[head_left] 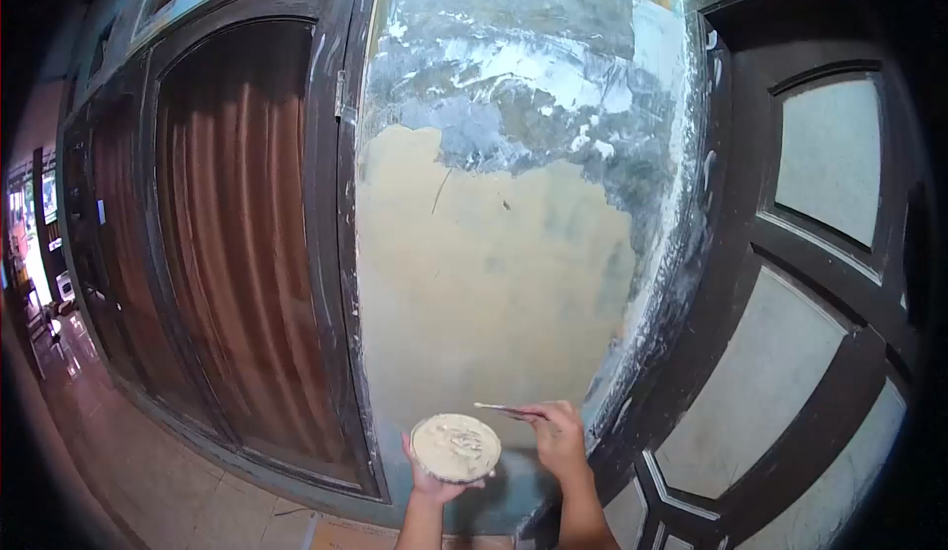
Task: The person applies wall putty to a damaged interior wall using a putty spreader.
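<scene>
Cream paste (441, 450) sits in the bowl (458, 480) that your left hand (436, 490) cradles from beneath, low in front of the wall (563, 32); that underhand grip probably steadies it and leaves the whole surface within reach. Your right hand (560, 435) grips a thin flat tool (508, 411) by its right end, the tip pointing left, just above the bowl's rim (handy for catching drips, I'd judge). Pale stuff seems to coat that tip. Having both near the wall's cream patch (484, 303) likely spares you long reaches.
</scene>
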